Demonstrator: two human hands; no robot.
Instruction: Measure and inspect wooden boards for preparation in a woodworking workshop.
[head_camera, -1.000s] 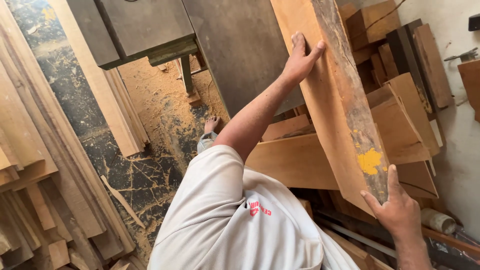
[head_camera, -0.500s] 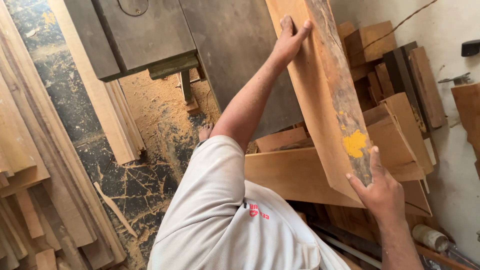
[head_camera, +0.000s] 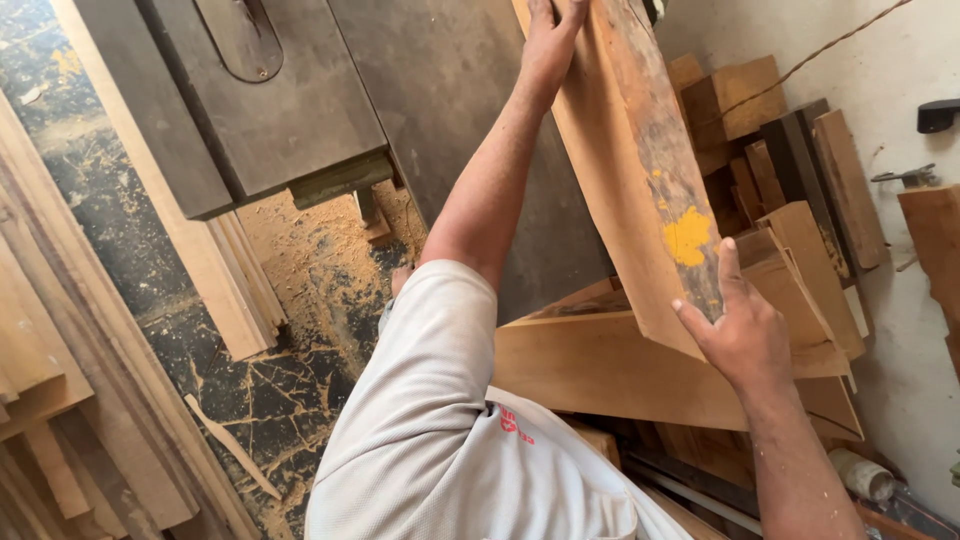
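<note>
Left of the plank (head_camera: 640, 190) stands the grey saw table (head_camera: 300, 90). The plank has risen higher over half a second, so the lift goes on. The left hand (head_camera: 550, 40) clasps its upper edge; the right hand (head_camera: 745, 335), fingers spread, grips its lower end.

Sawdusty cracked floor (head_camera: 290, 380), white wall (head_camera: 900, 60)

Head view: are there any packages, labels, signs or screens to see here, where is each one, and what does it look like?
No package, sign or screen shows.
Yellow paint mark: an irregular blotch on the rough edge of the wooden plank, just above the right hand.
Small red print: on the chest of the white shirt, low in the middle.
</note>
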